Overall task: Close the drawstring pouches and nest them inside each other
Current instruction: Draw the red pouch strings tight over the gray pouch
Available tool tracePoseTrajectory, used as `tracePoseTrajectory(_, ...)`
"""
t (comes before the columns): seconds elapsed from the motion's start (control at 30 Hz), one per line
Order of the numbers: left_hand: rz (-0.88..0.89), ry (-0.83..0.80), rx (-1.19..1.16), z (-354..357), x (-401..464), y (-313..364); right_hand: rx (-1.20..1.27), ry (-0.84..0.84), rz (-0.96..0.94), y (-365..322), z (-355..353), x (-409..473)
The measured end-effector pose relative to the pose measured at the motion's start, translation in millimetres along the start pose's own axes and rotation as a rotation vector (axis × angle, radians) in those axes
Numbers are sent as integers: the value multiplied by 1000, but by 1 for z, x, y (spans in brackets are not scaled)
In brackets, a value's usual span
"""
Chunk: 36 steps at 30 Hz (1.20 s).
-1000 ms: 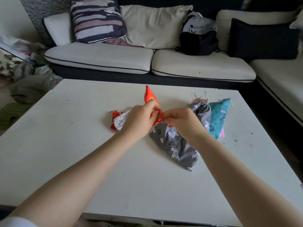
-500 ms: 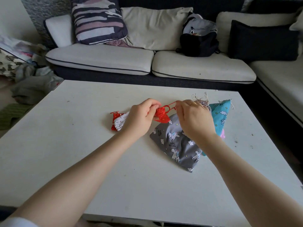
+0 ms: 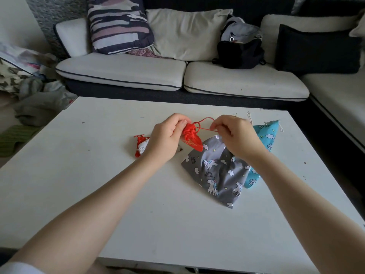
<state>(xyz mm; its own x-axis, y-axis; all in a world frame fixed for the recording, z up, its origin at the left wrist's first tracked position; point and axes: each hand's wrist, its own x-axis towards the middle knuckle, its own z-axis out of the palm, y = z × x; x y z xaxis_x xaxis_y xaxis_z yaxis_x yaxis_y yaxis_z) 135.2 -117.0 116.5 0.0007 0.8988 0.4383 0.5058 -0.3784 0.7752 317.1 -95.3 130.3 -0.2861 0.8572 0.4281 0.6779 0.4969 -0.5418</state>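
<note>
— What were the hands doing?
— The left hand [image 3: 165, 138] pinched the gathered neck of the red pouch [image 3: 191, 137], held just above the table [image 3: 83, 175]. The right hand [image 3: 235, 135] gripped its red cord [image 3: 204, 123], stretched taut between them.
— And the other pouches?
— The grey pouch [image 3: 217, 171] lay flat under the right wrist, overlapping the blue pouch [image 3: 264, 135]. A small red-and-white pouch [image 3: 140, 145] sat just behind the left hand.
</note>
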Motion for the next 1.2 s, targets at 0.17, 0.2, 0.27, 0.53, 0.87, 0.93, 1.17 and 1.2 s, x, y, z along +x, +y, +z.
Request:
tracePoseTrajectory(0.17,-19,12,120,0,4,-6,443,-340,163,1,-14,-4)
tracePoseTrajectory(0.2,-12,-19,146,-2,4,-8,627,-349,240,4,-16,-3)
tracePoseTrajectory(0.27,21,-80,169,-4,3,-10,908,-298,386,10,-19,0)
tracePoseTrajectory(0.53,-243,49,-513,12,2,-1,1731,-44,659,22,15,-17)
tracePoseTrajectory(0.87,-671,187,-1049,9,14,-17,1855,292,881,22,37,3)
tracePoseTrajectory(0.93,-711,157,-1047,10,12,-20,1743,265,956,30,40,2)
tracePoseTrajectory(1.17,-266,-365,166,10,10,-31,1157,40,863,32,40,2)
tracePoseTrajectory(1.2,-169,-456,386,11,10,-29,1018,-3,816,30,39,2)
